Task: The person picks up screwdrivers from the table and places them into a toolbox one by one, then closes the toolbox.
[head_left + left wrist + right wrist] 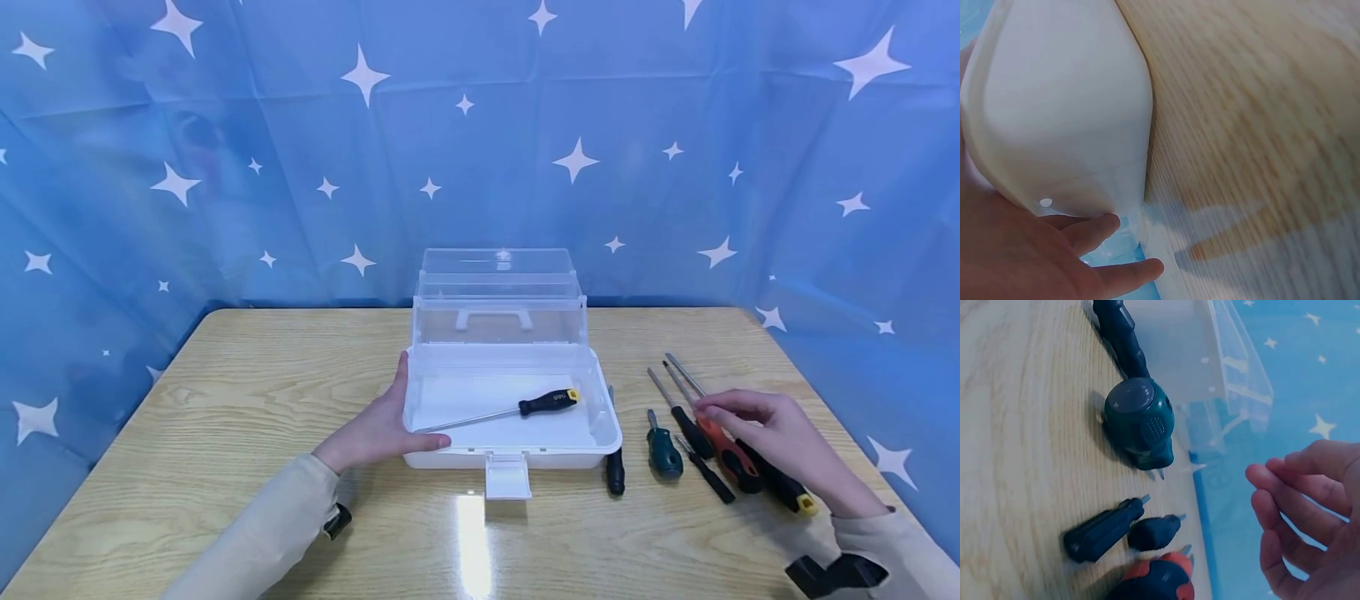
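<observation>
A white toolbox (510,460) stands with its clear lid raised; inside lies a black screwdriver (549,401) with a yellow end. My left hand (375,427) grips its left front corner, thumb over the rim; in the left wrist view, fingers of the left hand (1054,253) lie along the outer wall of the toolbox (1066,112). My right hand (776,442) is over a red and black screwdriver (731,458) and a black and yellow one (780,479). In the right wrist view, the right hand (1316,519) has loosely bent fingers and holds nothing.
Left of my right hand lie a stubby green screwdriver (664,454), a small black one (711,477) and another black one (693,433). A dark-handled tool (615,472) lies against the box's right side. Behind the wooden table (285,375) hangs a blue star-patterned cloth (495,167).
</observation>
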